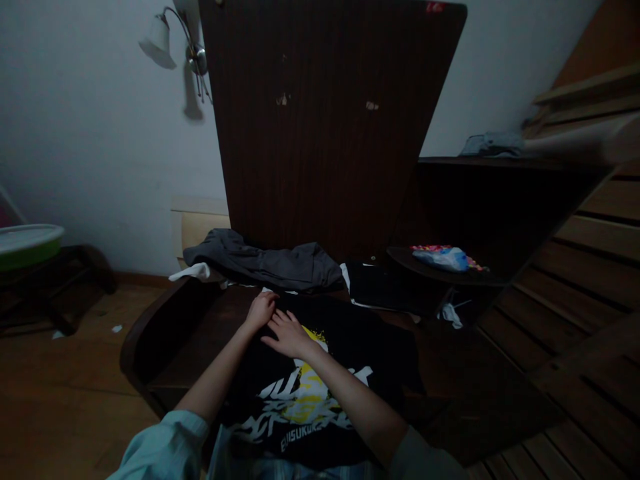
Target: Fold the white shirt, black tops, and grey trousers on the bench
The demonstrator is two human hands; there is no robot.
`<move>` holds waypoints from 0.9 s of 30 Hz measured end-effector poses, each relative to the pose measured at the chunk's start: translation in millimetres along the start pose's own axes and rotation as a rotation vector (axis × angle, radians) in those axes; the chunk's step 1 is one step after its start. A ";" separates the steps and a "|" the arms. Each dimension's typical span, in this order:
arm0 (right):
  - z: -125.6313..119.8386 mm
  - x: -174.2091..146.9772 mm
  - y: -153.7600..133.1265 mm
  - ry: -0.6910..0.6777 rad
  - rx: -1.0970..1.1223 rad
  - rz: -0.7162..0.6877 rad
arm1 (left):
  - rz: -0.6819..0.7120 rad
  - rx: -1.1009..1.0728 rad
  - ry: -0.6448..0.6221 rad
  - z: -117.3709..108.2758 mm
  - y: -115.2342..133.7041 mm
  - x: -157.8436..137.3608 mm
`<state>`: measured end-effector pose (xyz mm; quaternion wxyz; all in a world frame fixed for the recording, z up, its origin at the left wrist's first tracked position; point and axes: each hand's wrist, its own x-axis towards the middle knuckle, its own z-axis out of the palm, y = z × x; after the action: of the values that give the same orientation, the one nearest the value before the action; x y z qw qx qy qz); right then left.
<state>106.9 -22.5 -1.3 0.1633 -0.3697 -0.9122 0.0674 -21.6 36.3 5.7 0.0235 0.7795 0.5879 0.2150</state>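
A black T-shirt (385, 353) with white lettering and a yellow print lies spread over a dark wooden surface (200, 333). My left hand (261, 310) rests on its upper left part, near the far edge, with the fingers slightly bent. Just beside it, my right hand (290, 335) lies flat on the shirt above the print, thumb and fingers apart. The fingertips of both hands are close together. The near end of the shirt reaches down to my body.
Crumpled dark grey cloth (270, 263) lies behind the shirt, beside a folded black cloth (377, 285). A tall dark panel (320, 120) rises behind. To the right, a small shelf (425, 267) carries a plastic packet (443, 259); wooden slats (590, 267) stand farther right.
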 end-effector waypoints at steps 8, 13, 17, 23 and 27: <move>1.9 -2.9 8.9 0.164 0.102 0.156 | 0.066 0.036 -0.024 2.5 -0.8 -2.9; -7.8 -28.0 22.6 0.076 0.095 0.285 | 0.107 0.124 -0.052 -2.2 1.8 -14.0; -28.3 -77.5 41.4 -0.029 0.053 0.344 | 0.073 0.156 -0.059 -8.3 1.0 -21.4; -57.6 -176.3 94.5 -0.019 -0.097 0.667 | 0.021 0.175 -0.058 -13.7 -3.0 -27.4; -67.2 -221.0 131.3 0.104 -0.212 0.965 | 0.021 0.167 -0.049 -13.5 -2.2 -27.2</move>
<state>364.7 -82.0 -25.1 0.1204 -0.7672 -0.6295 0.0237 -34.4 8.8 8.9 -0.0294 0.7898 0.5949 0.1464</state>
